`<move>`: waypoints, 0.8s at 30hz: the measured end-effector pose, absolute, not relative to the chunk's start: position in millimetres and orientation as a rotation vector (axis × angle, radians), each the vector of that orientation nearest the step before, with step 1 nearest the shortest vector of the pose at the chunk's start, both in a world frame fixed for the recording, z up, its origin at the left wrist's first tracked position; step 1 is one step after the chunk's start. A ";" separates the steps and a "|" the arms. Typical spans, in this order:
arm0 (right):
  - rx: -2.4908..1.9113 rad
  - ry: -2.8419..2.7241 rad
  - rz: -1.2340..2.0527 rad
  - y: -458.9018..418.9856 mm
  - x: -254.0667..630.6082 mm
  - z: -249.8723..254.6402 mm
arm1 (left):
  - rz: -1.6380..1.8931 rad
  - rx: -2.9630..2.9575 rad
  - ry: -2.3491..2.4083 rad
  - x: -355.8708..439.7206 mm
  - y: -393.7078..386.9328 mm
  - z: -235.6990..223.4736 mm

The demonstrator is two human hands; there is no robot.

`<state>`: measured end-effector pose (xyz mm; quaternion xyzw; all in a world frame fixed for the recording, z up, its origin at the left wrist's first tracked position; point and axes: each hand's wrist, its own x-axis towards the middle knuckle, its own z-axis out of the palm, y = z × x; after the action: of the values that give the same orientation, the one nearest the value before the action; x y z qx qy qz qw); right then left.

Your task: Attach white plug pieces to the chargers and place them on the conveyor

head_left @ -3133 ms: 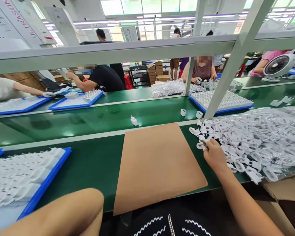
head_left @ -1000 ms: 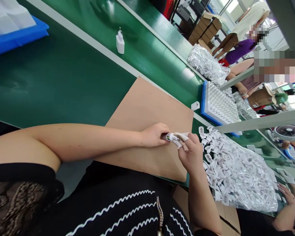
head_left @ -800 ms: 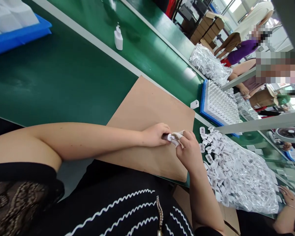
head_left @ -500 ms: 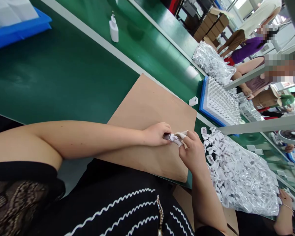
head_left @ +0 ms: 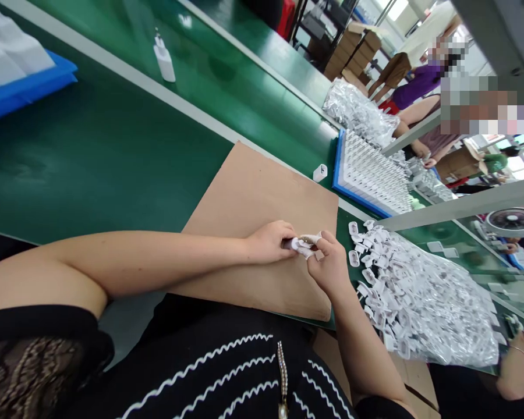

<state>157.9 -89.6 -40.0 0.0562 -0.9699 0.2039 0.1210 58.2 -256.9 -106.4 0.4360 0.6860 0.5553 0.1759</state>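
Over a brown cardboard sheet [head_left: 253, 186], my hands meet around a small white plastic charger housing [head_left: 290, 244]. My left hand [head_left: 268, 242] is closed around its body, hiding most of it. My right hand [head_left: 332, 266] comes from the other side, with white coverings on the thumb and index finger. Those two fingertips pinch at the housing's end, where a small whitish part shows, too small to make out. Just right of my right hand lie loose white charger housings [head_left: 371, 276], spilling from a clear plastic bag [head_left: 449, 320].
A white plug charger [head_left: 165, 61] stands on the green bench [head_left: 126, 151] beyond a pale strip. Another white charger piece [head_left: 320, 173] sits near the cardboard's far edge. A blue tray [head_left: 362, 203] holds rows of white parts; another blue tray [head_left: 30, 87] is at left. Co-workers sit across and at right.
The view has shifted slightly, so the bench items appear moved. Both hands stay together at the charger housing, with the right fingers slightly changed in position. A co-worker's hand at far right has moved.
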 end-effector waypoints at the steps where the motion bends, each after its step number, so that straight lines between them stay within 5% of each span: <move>1: 0.128 -2.780 0.707 -84.0 161.3 -45.3 | 1.562 1.220 1.932 56.9 -256.1 -105.2; 4: -0.146 -2.602 0.834 -56.1 173.7 -60.3 | 1.614 1.063 1.960 34.2 -250.1 -98.0; 11: -1.043 -2.637 -0.065 9.1 196.6 -83.9 | 1.523 0.583 2.660 -121.0 -223.9 -75.7; 18: -0.835 -2.569 0.121 22.4 201.0 -97.2 | 1.334 0.301 3.020 -156.0 -198.4 -79.1; 24: -0.656 -2.301 0.473 13.6 198.9 -94.2 | 1.192 1.060 2.966 -132.3 -172.9 -85.6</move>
<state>198.9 13.6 -94.2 -0.2527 -0.8858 0.1820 0.3440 -132.3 -172.9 -85.6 0.3128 0.8751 0.3517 -0.1127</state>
